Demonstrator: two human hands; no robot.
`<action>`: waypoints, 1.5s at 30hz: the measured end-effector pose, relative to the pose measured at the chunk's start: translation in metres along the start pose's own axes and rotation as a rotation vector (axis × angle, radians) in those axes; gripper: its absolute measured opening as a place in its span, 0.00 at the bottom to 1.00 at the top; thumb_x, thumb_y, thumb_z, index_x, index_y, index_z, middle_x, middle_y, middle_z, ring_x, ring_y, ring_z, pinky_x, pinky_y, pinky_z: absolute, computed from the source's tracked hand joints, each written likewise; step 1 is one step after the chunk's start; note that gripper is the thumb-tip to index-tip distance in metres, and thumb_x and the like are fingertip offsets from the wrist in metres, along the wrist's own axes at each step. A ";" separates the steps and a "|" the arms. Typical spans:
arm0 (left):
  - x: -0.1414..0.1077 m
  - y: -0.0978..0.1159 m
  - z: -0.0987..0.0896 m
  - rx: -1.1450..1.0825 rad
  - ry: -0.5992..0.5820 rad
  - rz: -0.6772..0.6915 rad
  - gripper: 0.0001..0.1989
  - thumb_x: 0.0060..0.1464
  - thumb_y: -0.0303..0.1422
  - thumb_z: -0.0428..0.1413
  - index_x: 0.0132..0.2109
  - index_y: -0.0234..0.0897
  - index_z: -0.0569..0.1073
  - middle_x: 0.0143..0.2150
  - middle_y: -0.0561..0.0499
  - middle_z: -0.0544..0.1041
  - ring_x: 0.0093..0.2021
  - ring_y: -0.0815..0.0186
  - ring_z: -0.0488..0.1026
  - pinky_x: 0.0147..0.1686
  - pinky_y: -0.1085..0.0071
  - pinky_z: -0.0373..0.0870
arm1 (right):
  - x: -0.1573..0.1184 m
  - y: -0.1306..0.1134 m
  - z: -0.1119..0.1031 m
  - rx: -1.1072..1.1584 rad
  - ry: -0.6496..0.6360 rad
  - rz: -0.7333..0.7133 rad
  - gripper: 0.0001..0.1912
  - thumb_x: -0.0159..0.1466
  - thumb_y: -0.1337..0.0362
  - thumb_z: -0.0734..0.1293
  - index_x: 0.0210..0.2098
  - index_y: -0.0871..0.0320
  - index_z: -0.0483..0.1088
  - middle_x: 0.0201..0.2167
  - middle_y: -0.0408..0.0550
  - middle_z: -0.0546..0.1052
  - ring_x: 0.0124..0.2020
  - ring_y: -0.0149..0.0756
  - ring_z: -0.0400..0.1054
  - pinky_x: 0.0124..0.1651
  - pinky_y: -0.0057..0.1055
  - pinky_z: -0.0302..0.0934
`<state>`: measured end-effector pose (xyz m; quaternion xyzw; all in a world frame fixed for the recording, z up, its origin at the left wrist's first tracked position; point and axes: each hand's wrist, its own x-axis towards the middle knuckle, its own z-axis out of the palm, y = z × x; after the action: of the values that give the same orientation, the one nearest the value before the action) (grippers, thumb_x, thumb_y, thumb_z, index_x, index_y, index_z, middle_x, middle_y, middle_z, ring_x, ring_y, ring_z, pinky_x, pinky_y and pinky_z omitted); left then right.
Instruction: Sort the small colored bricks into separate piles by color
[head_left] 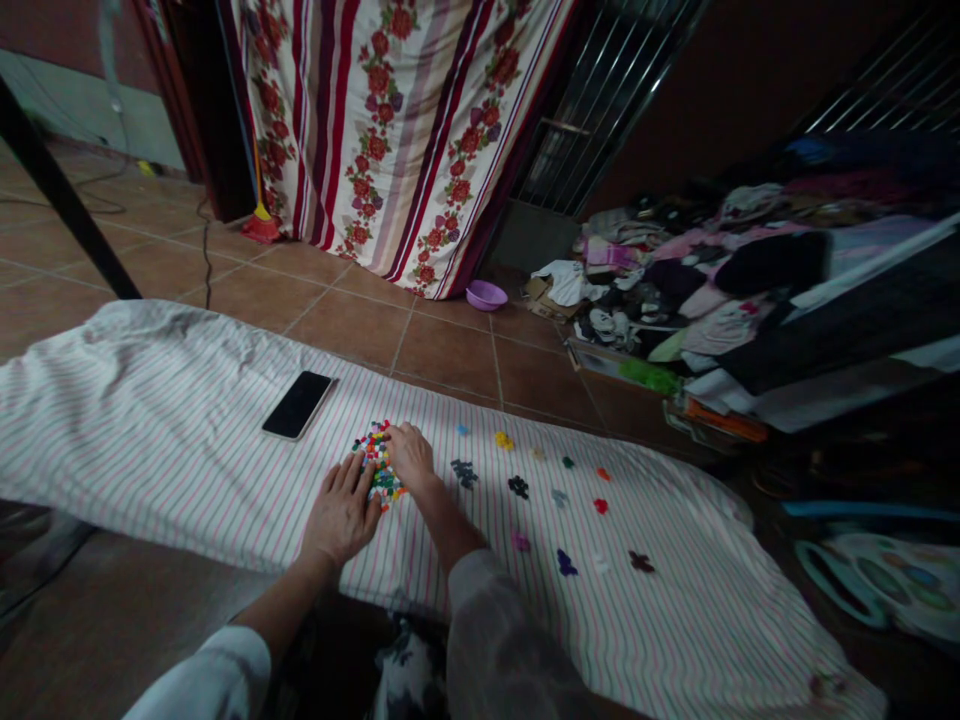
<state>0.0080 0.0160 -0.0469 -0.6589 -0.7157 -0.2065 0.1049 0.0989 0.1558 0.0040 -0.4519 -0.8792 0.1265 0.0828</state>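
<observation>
A mixed pile of small colourful pieces, perhaps beads (381,480), lies on a striped cloth (187,420). My left hand (343,510) rests flat at the pile's near left edge, fingers stretched out over some pieces. From the right, my right hand (410,455) reaches into the pile with its fingers bent together; whatever is between the fingertips is hidden. Right of my hands sit small heaps sorted by colour, among them dark grey pieces (464,473), black pieces (518,487), yellow pieces (504,440), red pieces (601,506), purple pieces (566,563) and brown pieces (641,562).
A phone (298,405) with a dark screen lies left of the pile. Beyond the cloth, a purple bowl (487,295) stands on the tiled floor before a floral curtain (405,130). Heaped clothes (697,280) fill the right side. A dark pole (67,190) slants at left.
</observation>
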 end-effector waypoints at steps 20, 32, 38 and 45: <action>0.000 -0.005 0.003 0.067 0.047 0.064 0.26 0.61 0.40 0.46 0.62 0.30 0.66 0.65 0.37 0.65 0.65 0.51 0.63 0.60 0.53 0.63 | -0.028 -0.013 0.004 0.813 0.307 0.114 0.06 0.59 0.67 0.65 0.36 0.54 0.72 0.32 0.42 0.79 0.35 0.32 0.74 0.42 0.30 0.68; -0.002 -0.009 0.005 0.072 0.086 0.094 0.26 0.61 0.40 0.47 0.61 0.31 0.66 0.65 0.37 0.65 0.65 0.52 0.63 0.59 0.54 0.64 | -0.028 0.045 -0.001 1.009 0.466 0.178 0.09 0.57 0.61 0.62 0.35 0.55 0.71 0.32 0.46 0.79 0.35 0.36 0.75 0.43 0.33 0.69; -0.002 -0.011 0.005 0.037 0.068 0.084 0.26 0.61 0.41 0.45 0.62 0.33 0.64 0.65 0.37 0.65 0.64 0.52 0.63 0.60 0.53 0.63 | -0.043 0.080 -0.011 0.886 0.536 0.217 0.12 0.58 0.60 0.61 0.38 0.55 0.73 0.34 0.47 0.79 0.35 0.35 0.75 0.42 0.31 0.70; -0.004 -0.016 0.007 0.043 0.077 0.142 0.26 0.61 0.40 0.43 0.62 0.32 0.63 0.63 0.35 0.67 0.65 0.51 0.62 0.59 0.51 0.62 | -0.101 0.167 -0.063 0.484 0.937 0.381 0.17 0.60 0.59 0.59 0.38 0.58 0.77 0.34 0.51 0.78 0.33 0.35 0.71 0.40 0.30 0.67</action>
<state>-0.0062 0.0151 -0.0577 -0.6970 -0.6671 -0.2082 0.1609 0.3023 0.1760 0.0111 -0.5788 -0.5969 0.1230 0.5418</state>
